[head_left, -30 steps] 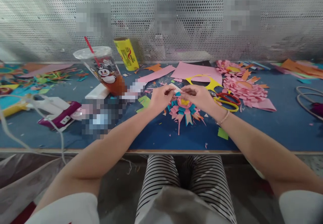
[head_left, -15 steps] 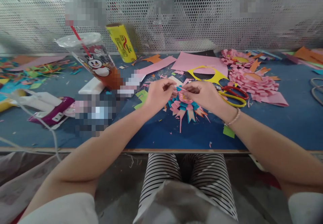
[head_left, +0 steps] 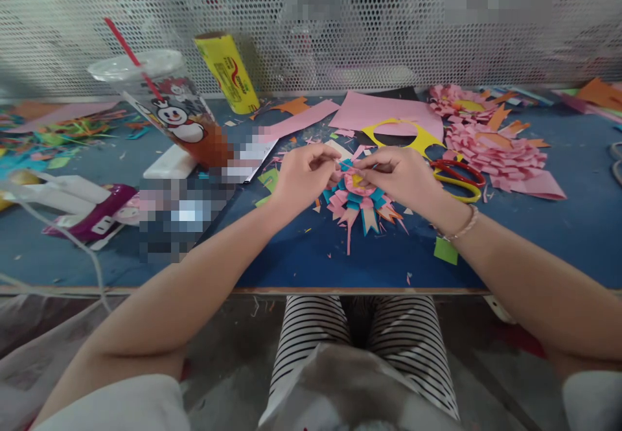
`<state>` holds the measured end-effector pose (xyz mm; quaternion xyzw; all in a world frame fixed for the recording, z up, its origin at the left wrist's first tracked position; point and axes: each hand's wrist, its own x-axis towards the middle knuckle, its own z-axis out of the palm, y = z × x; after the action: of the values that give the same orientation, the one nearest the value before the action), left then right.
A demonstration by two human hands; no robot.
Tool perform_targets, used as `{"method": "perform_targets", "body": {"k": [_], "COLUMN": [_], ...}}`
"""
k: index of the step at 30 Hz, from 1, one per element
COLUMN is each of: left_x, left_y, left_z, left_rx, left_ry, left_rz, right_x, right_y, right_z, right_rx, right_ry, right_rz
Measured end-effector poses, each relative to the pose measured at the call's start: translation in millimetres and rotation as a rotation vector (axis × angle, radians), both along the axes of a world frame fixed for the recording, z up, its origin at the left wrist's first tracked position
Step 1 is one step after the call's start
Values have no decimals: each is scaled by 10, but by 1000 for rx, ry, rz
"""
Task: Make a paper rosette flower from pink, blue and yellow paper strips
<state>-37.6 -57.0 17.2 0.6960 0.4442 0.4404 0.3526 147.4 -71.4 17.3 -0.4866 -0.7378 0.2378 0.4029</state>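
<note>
My left hand (head_left: pixel 306 177) and my right hand (head_left: pixel 402 175) are close together over the table, fingertips pinched. Between them stretches a thin pink paper strip (head_left: pixel 346 165), one end in each pinch. Just below lies a layered paper flower (head_left: pixel 357 192) in pink and blue, with a bit of yellow in its middle and ribbon-like tails towards me. My hands cover its upper part. Scissors (head_left: pixel 459 191) with red and yellow handles rest beside my right hand, their blades hidden.
Finished-looking pink paper flowers (head_left: pixel 495 149) lie at right. Pink sheet (head_left: pixel 383 112) and a yellow cut-out sheet (head_left: pixel 430 134) are behind my hands. A drink cup (head_left: pixel 187 120) with a straw leans at left, near a yellow tube (head_left: pixel 228 71). A white cable (head_left: pixel 87 249) crosses the left side.
My hands stay pinched on the strip, with small finger movements. More yellow shows at the flower's middle. The whole view has shifted slightly.
</note>
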Motion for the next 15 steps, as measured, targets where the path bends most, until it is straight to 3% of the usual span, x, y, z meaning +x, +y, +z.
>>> {"method": "perform_targets", "body": {"k": [9, 12, 15], "left_x": [-102, -95, -83], "left_y": [286, 281, 206], "left_z": [-128, -125, -68], "left_rx": [165, 131, 65], "left_ry": [352, 231, 45], "left_rz": [57, 36, -64], "right_x": [136, 147, 130], "right_y": [27, 42, 45], "right_z": [83, 56, 33], "right_rx": [-151, -206, -266], "right_ry": [131, 134, 139], "right_rz": [98, 140, 164]}}
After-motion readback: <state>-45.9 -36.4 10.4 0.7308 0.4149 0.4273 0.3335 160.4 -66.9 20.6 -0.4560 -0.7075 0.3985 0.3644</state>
